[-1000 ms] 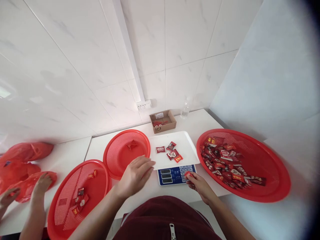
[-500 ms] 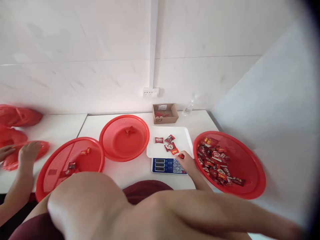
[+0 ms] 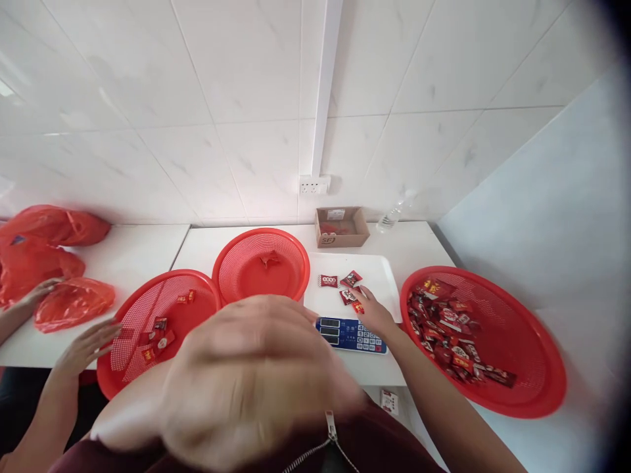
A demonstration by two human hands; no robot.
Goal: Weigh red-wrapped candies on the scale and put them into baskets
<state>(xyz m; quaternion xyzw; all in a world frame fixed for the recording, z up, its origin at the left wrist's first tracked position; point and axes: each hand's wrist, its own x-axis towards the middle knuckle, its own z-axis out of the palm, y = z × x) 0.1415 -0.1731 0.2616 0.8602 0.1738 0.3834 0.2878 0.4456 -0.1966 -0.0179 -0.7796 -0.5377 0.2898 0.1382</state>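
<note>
On the white weighing tray (image 3: 389,276) lie several red wrapped candies (image 3: 328,281). My right hand (image 3: 373,314) is over the right-hand ones, its bent fingers closed about them and partly hiding them. Below the tray shows the scale's blue keypad (image 3: 350,336), with the wrist near its right end. My left hand (image 3: 261,378) is raised close to the camera, large and smeared by motion; its fingers cannot be read, and it covers part of the table.
A red basket (image 3: 532,348) full of wrapped candies stands right. Two red baskets (image 3: 221,263) (image 3: 162,282) with few packets stand left. Behind are a cardboard box (image 3: 342,238) and a plastic bottle (image 3: 389,220). At far left, a co-worker's hands (image 3: 91,341) are near red plastic bags (image 3: 73,305).
My left hand has risen into view before the camera. My right hand has moved further over the tray's candies. The co-worker's one hand has shifted from the bag to the left basket's rim.
</note>
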